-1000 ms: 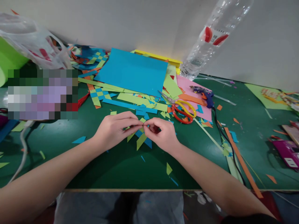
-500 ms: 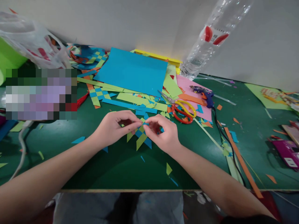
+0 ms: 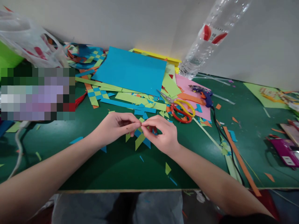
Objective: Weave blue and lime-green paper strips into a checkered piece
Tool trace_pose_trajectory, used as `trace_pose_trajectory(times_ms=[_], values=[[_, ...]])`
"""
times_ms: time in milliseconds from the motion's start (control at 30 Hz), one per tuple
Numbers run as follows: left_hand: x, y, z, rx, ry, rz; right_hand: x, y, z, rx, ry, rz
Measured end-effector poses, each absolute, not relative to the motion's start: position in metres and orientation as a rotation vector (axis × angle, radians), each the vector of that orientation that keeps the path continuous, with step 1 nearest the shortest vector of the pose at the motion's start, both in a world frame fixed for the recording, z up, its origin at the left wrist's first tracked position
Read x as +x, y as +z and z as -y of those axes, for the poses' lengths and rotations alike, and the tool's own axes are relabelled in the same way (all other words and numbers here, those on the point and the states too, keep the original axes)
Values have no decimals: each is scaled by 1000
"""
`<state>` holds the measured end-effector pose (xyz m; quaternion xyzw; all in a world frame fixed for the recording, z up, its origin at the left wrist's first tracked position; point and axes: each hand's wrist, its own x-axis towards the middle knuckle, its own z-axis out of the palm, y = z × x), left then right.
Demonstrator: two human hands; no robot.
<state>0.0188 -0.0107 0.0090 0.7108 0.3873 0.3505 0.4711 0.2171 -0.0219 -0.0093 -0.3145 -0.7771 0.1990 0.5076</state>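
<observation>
My left hand (image 3: 115, 126) and my right hand (image 3: 160, 134) meet fingertip to fingertip over the green table (image 3: 121, 165). Both pinch a small woven paper piece (image 3: 140, 137) made of blue and light green strips, whose pointed ends hang below my fingers. The upper part of the piece is hidden by my fingers. Just behind my hands lie loose blue and green strips (image 3: 130, 104).
A blue paper sheet (image 3: 130, 70) lies at the back on a pile of scraps. Red and yellow scissors (image 3: 179, 109) and a glue gun (image 3: 203, 93) with its black cord lie right of centre. A clear plastic bottle (image 3: 205, 40) leans at the wall. A plastic bag (image 3: 30, 43) sits far left.
Both hands stayed in the same spot; the fingers shifted slightly on the woven piece, opening a little half a second ago and now pinching together again.
</observation>
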Motion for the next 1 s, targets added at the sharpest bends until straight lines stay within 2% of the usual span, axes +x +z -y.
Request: trace_pose_trajectory(times_ms=[400,733,1000], values=[[20,11,12,1536,789,-1061,216,-10,21,-699,499,1839],[18,10,13,1575,777,-1069,216,-7,24,-761,673,1783],[19,10,12,1576,782,-1081,219,-8,22,-777,966,1701]])
